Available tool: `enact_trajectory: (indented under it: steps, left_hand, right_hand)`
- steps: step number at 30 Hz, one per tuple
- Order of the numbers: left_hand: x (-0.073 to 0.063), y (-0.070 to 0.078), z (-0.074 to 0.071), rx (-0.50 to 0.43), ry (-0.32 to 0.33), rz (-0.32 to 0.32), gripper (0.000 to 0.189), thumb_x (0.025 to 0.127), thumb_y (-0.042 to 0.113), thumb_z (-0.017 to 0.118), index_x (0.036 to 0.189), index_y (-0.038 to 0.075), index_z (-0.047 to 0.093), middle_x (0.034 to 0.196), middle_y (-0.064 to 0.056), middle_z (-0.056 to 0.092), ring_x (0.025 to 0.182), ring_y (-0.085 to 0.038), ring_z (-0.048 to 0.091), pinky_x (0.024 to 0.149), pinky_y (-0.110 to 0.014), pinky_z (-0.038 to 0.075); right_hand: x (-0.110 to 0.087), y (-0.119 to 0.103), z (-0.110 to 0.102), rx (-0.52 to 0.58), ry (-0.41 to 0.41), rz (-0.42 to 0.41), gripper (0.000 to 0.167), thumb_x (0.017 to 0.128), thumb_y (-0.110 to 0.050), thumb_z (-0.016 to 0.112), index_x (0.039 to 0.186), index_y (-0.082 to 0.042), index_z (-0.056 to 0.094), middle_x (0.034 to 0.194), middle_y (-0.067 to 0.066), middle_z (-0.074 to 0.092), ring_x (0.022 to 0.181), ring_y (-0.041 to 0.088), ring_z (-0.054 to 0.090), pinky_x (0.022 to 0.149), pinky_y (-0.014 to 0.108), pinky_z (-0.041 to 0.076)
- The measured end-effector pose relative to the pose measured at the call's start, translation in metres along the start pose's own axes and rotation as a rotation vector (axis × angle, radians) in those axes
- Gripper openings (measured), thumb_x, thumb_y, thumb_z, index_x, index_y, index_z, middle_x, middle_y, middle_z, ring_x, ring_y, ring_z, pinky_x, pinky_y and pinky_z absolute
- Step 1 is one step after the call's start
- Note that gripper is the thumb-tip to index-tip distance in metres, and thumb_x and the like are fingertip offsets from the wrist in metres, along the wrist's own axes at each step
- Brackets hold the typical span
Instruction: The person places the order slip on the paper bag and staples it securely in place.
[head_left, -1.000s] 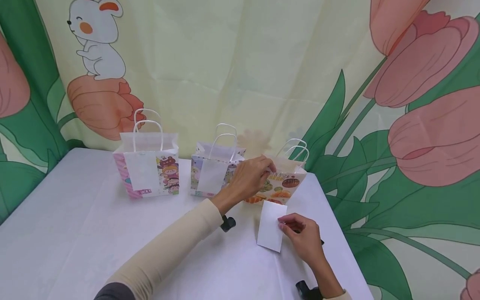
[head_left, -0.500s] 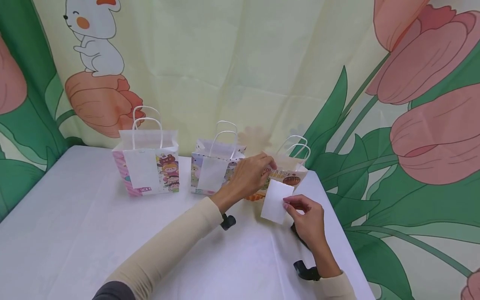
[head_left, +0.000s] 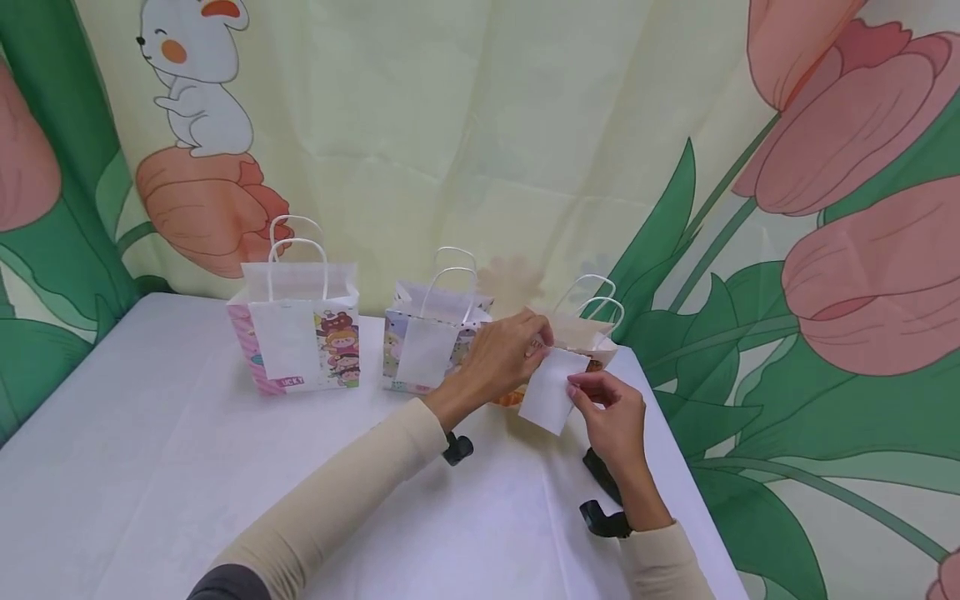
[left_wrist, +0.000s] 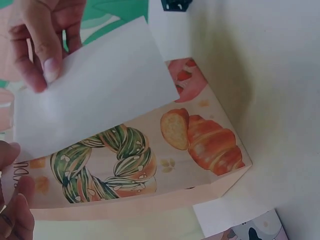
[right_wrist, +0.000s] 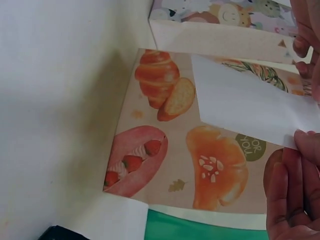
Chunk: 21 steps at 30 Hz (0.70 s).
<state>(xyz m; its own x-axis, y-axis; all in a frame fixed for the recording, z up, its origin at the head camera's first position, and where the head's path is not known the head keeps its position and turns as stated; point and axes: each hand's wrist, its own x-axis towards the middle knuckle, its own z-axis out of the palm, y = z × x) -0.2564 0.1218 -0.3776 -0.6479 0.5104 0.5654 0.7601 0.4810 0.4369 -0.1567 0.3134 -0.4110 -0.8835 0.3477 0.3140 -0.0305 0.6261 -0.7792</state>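
Observation:
A white rectangular sheet of paper (head_left: 551, 393) lies in front of a bread-print paper bag (head_left: 577, 332) at the table's right. My right hand (head_left: 617, 412) pinches the sheet's right edge between thumb and fingers. At the bag's upper edge, my left hand (head_left: 501, 348) pinches the rim, close to the sheet's top corner. In the left wrist view the sheet (left_wrist: 105, 85) covers part of the printed breads, and it is tilted to the bag's edges. Whether it touches the bag all over cannot be told.
Two more handled paper bags stand on the white-covered table (head_left: 187, 467): a pink-sided one (head_left: 292, 337) at the left and a purple one (head_left: 427, 342) in the middle, both with white rectangles on their fronts. A tulip-print curtain (head_left: 420, 125) hangs behind.
My right hand has moved up and away from me, carrying the sheet from below the bag to in front of it. My left hand has stayed at the bag's rim.

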Motion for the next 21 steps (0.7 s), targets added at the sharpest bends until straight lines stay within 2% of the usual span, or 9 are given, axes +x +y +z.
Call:
enact_trajectory:
  steps: [9, 16, 21]
  left_hand:
    - [-0.0014, -0.0002, 0.0037, 0.008, 0.023, 0.0, 0.008, 0.099, 0.024, 0.077, 0.106, 0.019, 0.078, 0.116, 0.001, 0.077, 0.082, -0.011, 0.069, 0.071, -0.017, 0.056]
    - [-0.0012, -0.0003, 0.0051, 0.016, 0.05, -0.001, 0.008, 0.098, 0.023, 0.079, 0.104, 0.019, 0.079, 0.115, 0.001, 0.078, 0.082, -0.012, 0.07, 0.071, -0.018, 0.057]
    - [-0.0009, -0.0001, 0.0044, 0.025, 0.054, 0.012, 0.006, 0.098, 0.022, 0.079, 0.103, 0.018, 0.079, 0.115, 0.0, 0.078, 0.081, -0.013, 0.07, 0.071, -0.02, 0.057]
  right_hand:
    - [0.0041, -0.0041, 0.0036, 0.012, 0.017, 0.008, 0.019, 0.097, -0.017, 0.079, 0.115, -0.01, 0.079, 0.118, 0.009, 0.076, 0.099, 0.023, 0.073, 0.083, 0.015, 0.057]
    - [-0.0004, -0.0022, 0.0079, -0.039, 0.033, -0.05, 0.016, 0.096, -0.017, 0.08, 0.111, -0.014, 0.081, 0.113, 0.005, 0.079, 0.096, 0.021, 0.074, 0.083, 0.015, 0.057]
    - [-0.0007, -0.0003, 0.0092, -0.006, 0.085, -0.084, 0.015, 0.096, -0.018, 0.08, 0.11, -0.013, 0.082, 0.112, 0.005, 0.08, 0.096, 0.021, 0.075, 0.084, 0.012, 0.056]
